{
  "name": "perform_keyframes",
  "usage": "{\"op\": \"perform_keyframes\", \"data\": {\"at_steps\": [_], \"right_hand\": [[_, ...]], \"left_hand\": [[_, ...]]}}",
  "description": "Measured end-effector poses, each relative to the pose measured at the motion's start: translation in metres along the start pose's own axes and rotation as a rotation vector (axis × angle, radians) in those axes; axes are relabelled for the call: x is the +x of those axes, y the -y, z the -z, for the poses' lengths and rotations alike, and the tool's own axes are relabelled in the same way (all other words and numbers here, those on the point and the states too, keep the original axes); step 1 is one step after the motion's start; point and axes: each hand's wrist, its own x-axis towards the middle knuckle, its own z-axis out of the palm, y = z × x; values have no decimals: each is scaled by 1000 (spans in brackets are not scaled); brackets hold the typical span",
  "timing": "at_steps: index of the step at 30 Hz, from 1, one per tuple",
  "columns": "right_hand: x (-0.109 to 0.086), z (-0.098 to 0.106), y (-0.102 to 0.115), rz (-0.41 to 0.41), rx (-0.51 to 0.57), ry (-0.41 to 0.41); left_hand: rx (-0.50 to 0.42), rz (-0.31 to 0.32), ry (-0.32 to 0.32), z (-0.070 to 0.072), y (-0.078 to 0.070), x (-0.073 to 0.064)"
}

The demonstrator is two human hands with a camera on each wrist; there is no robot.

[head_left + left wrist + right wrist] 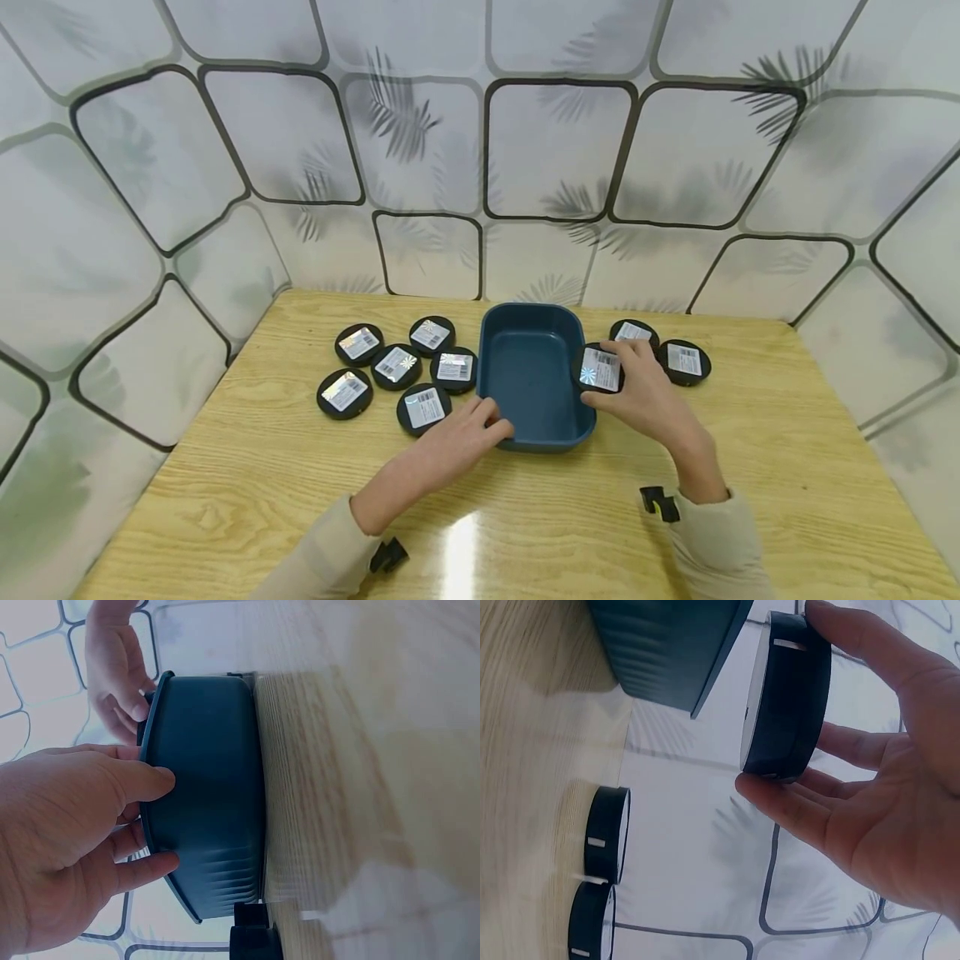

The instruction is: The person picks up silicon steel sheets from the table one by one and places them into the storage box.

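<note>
My left hand (467, 429) grips the near left rim of a dark blue plastic bin (537, 442). In the left wrist view, digits of that hand (82, 825) lie against the bin's outer wall, others behind the rim. My right hand (651, 396) holds a round black disc-shaped thing (600, 369) with a silvery barcode label, pinched by its edge. It is off the table beside the bin's right rim. In the right wrist view the disc (789, 701) stands on edge between thumb and fingertips, showing a small light slot in its side. The visible bin floor is bare.
Several similar labelled black discs (396, 367) lie left of the bin, one (423, 408) close to my left hand. Two more, a rear disc (634, 332) and a right-hand disc (685, 362), lie beyond my right hand. A patterned wall (555, 150) borders the wooden table (570, 525).
</note>
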Motion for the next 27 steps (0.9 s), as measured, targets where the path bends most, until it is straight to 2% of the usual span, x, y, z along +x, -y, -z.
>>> {"op": "perform_keyframes", "data": {"at_steps": [14,21,27], "right_hand": [[3,-21,13,101,76,40],[8,-31,18,151,69,52],[10,-39,21,147,49,80]], "left_hand": [[-12,7,13,1,0,0],[-2,7,22,1,1,1],[5,-2,19,0,1,0]]}}
